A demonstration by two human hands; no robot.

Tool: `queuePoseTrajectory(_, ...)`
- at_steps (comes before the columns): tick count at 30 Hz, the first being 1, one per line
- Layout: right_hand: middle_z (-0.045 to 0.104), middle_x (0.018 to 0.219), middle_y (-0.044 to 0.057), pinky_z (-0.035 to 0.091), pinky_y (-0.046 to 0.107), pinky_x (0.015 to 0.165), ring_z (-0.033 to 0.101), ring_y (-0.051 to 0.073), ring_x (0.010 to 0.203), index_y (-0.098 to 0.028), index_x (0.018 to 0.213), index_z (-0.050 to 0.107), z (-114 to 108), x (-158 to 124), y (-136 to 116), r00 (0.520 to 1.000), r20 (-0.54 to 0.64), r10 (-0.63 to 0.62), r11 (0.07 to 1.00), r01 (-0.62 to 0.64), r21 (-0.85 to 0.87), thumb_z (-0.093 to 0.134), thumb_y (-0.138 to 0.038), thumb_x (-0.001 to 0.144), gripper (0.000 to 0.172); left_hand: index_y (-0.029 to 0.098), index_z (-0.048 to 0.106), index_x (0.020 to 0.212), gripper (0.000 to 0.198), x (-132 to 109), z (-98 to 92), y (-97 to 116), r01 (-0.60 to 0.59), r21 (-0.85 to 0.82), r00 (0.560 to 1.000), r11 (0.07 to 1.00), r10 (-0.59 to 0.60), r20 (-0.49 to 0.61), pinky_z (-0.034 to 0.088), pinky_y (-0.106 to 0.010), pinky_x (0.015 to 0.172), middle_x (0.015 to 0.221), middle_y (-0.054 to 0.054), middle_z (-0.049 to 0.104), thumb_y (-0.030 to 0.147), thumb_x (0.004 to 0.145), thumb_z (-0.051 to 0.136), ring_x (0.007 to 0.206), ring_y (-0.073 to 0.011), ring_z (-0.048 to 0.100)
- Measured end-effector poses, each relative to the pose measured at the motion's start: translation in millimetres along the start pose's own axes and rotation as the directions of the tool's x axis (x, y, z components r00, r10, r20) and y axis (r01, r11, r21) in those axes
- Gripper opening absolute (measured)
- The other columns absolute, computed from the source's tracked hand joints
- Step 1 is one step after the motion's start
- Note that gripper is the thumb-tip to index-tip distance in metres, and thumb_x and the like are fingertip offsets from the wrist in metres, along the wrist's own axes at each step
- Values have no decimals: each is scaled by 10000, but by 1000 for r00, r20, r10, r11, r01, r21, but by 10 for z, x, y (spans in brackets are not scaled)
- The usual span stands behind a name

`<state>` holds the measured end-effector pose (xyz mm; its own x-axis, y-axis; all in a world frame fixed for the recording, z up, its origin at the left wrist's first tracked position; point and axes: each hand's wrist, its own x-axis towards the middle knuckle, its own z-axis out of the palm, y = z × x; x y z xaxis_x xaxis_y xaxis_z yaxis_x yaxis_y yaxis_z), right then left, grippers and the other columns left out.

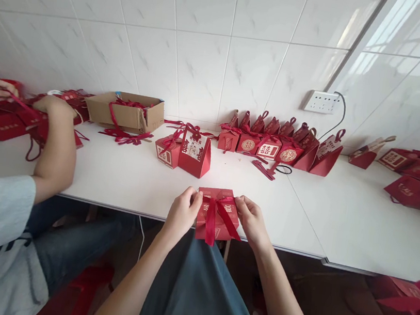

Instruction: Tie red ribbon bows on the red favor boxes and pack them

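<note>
A small red gift box (218, 214) with a red ribbon (212, 219) tied across it sits at the near edge of the white table (121, 176). My left hand (183, 211) pinches the ribbon's bow loop on the box's left side. On the right side, my right hand (251, 219) pinches the other loop. The ribbon's two tails hang down over the box front. Both hands have their fingers closed on the ribbon.
Two finished red boxes (187, 154) stand just behind. A row of red boxes (274, 144) lines the wall, with more at the right (418, 179). An open cardboard carton (126, 110) holds ribbons. At the left, another person (3, 186) handles red boxes.
</note>
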<state>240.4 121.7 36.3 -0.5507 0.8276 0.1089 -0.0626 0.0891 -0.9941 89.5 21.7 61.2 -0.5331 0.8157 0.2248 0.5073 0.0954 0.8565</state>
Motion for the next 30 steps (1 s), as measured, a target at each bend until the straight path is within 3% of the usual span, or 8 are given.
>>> queuePoseTrajectory(5,563,815,48,468,358,761,555,209,831,-195,789,529,-40,-57,-240,962,-162,-218,936,159,-315,519,-589,804,394,218,294,595,320,19,23,28,2,-26,1000,1000,-2,4,290,-229,500,523,63,332,362,829,458,490,-104,327)
queuePoseTrajectory(10,501,1105,107,467,436,928,552,245,1039,-215,1032,526,200,-159,-441,943,49,-329,790,303,-533,553,-431,844,288,215,343,604,285,25,32,29,8,-55,1000,998,-8,-4,306,-226,509,535,57,384,360,820,459,503,-107,368)
queuePoseTrajectory(14,395,1283,146,423,509,998,450,315,1229,-217,1268,391,300,-193,-370,959,134,-250,757,279,-591,619,-436,797,568,216,348,601,276,26,39,3,25,-49,1000,999,-25,0,312,-231,530,538,54,391,361,809,457,518,-115,377)
queuePoseTrajectory(18,311,1377,191,395,566,1000,316,370,1327,-215,1348,287,242,-283,-335,939,113,-324,738,325,-591,663,-610,703,844,217,336,598,291,33,50,-3,30,-55,1000,998,-30,-1,305,-232,530,535,56,381,376,810,454,515,-114,366)
queuePoseTrajectory(21,473,1219,196,442,534,919,476,355,1178,-177,1180,440,132,-406,-377,922,-88,-376,728,235,-643,554,-662,761,652,216,326,594,304,33,51,4,28,-65,1000,997,-28,3,296,-231,531,537,58,356,384,810,461,518,-112,351)
queuePoseTrajectory(23,594,941,128,486,466,774,601,301,885,-195,945,521,56,-490,-403,954,-152,-260,734,93,-673,498,-648,802,476,217,316,597,309,31,48,4,24,-72,1000,997,-23,9,292,-231,529,541,61,342,383,810,465,516,-109,339)
queuePoseTrajectory(26,578,662,25,448,332,584,552,196,583,-224,746,492,-31,-566,-407,993,-104,-49,780,-26,-626,449,-589,853,383,217,302,600,312,29,42,-6,20,-72,1000,997,-19,11,284,-232,519,540,64,327,375,812,468,507,-104,324)
queuePoseTrajectory(30,542,600,-1,391,258,523,497,148,546,-218,630,457,-92,-576,-401,998,-60,-11,851,-22,-524,443,-569,860,420,218,302,597,314,35,41,-10,12,-77,1000,997,-12,7,280,-233,506,527,67,319,365,813,476,489,-101,312)
